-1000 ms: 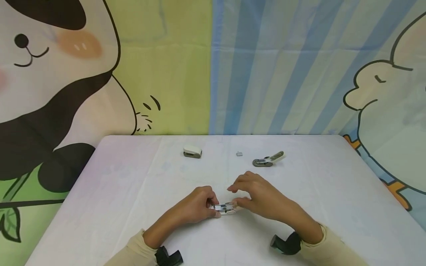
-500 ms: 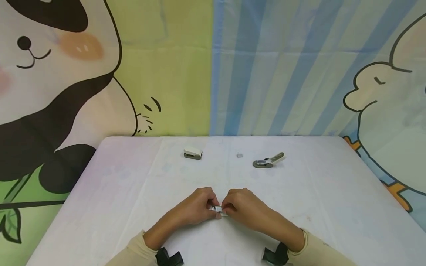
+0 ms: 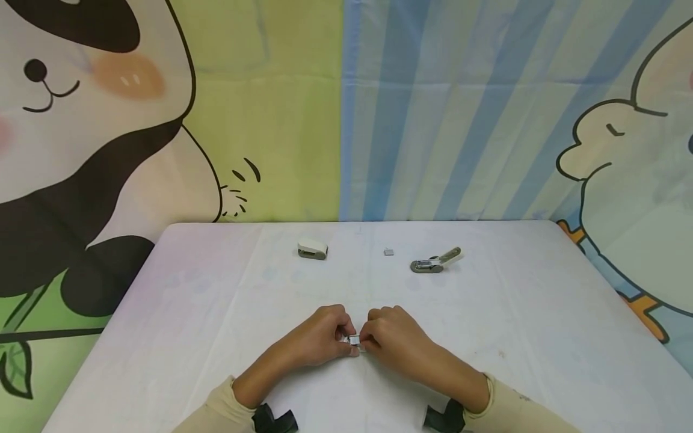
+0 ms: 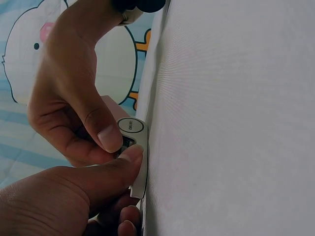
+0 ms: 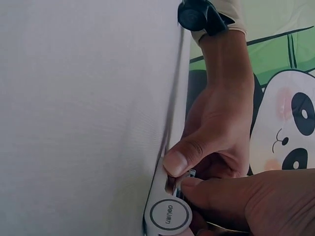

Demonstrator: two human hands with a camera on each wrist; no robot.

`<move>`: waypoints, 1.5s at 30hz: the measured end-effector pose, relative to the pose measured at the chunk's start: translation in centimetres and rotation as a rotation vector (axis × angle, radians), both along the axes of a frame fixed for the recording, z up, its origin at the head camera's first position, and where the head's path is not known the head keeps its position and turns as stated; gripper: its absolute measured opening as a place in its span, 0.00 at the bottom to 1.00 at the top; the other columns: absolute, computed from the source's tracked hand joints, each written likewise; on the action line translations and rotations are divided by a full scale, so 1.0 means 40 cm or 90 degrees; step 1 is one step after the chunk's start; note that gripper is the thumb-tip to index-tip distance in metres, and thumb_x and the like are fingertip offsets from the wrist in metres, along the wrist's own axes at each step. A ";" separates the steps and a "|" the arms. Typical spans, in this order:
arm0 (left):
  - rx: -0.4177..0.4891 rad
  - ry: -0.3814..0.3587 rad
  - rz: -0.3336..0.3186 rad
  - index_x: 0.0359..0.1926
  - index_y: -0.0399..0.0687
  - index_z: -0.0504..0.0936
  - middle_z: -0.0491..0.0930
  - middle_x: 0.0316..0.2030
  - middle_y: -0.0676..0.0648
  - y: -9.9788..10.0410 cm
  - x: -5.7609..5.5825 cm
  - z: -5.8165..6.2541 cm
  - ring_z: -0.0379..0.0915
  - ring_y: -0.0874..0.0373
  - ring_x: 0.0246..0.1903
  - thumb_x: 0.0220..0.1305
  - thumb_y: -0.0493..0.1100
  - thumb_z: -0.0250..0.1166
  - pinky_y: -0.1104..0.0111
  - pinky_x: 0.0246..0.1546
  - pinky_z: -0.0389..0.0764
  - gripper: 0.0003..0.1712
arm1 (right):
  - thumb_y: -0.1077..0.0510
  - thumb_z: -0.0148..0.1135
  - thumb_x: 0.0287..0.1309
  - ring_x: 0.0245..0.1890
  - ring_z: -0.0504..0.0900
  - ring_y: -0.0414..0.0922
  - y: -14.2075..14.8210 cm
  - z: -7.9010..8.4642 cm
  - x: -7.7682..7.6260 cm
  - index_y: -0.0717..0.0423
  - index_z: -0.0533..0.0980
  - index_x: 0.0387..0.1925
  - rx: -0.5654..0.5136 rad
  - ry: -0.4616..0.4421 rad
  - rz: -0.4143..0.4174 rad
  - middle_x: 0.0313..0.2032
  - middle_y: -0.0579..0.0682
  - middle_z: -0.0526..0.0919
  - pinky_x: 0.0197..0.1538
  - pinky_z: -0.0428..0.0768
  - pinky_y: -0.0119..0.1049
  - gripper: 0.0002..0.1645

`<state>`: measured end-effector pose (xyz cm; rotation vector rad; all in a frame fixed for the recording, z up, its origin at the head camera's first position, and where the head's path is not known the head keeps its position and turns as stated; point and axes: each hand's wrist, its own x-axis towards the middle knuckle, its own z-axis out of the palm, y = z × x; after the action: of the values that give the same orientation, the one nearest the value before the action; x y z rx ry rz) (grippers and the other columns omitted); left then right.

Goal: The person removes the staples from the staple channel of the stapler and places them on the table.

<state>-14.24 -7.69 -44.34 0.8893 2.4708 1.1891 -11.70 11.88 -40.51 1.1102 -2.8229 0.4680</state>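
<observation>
Both hands meet over a small white stapler (image 4: 140,183), its top swung back and its metal channel showing. My left hand (image 3: 323,337) grips the front end of the stapler between thumb and fingers, low over the table. From the other side my right hand (image 3: 399,341) pinches at the metal part inside, fingers curled and tips close to the left thumb. In the right wrist view a round printed pivot disc (image 5: 170,215) shows on the stapler's side. Fingers cover most of the metal channel (image 3: 354,340).
Farther back on the white table (image 3: 227,361) stand a closed white-and-grey stapler (image 3: 312,249), a small block of staples (image 3: 389,252) and a grey stapler (image 3: 435,261) with its top raised. A printed cloth (image 3: 433,120) hangs behind the table's far edge.
My right hand has come in leftward and down from beside the stapler, its fingers closing onto the metal part. The left hand has kept its grip in place.
</observation>
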 end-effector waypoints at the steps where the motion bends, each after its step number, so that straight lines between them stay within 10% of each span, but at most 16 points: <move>1: 0.000 0.002 0.001 0.29 0.48 0.82 0.73 0.27 0.54 0.000 0.000 0.001 0.68 0.64 0.27 0.50 0.40 0.77 0.72 0.27 0.72 0.10 | 0.58 0.75 0.48 0.24 0.70 0.33 0.000 -0.002 0.000 0.50 0.85 0.25 -0.002 0.007 -0.002 0.23 0.38 0.75 0.31 0.68 0.31 0.04; 23: 0.012 0.038 0.003 0.28 0.51 0.81 0.71 0.25 0.56 -0.006 -0.003 0.004 0.68 0.65 0.27 0.49 0.40 0.77 0.72 0.27 0.72 0.11 | 0.59 0.74 0.50 0.36 0.77 0.35 -0.013 -0.010 -0.003 0.50 0.86 0.34 -0.090 -0.022 -0.022 0.34 0.39 0.84 0.38 0.74 0.31 0.07; 45: 0.005 0.026 -0.013 0.31 0.46 0.83 0.72 0.27 0.55 -0.005 -0.006 -0.006 0.67 0.65 0.27 0.50 0.39 0.77 0.72 0.28 0.72 0.09 | 0.63 0.68 0.58 0.25 0.72 0.40 0.051 0.007 -0.062 0.49 0.84 0.38 -0.402 -0.181 -0.032 0.29 0.40 0.81 0.29 0.73 0.34 0.07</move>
<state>-14.48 -7.89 -44.57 0.9475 2.4854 1.1857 -14.18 13.91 -40.24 0.8834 -2.5761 1.4786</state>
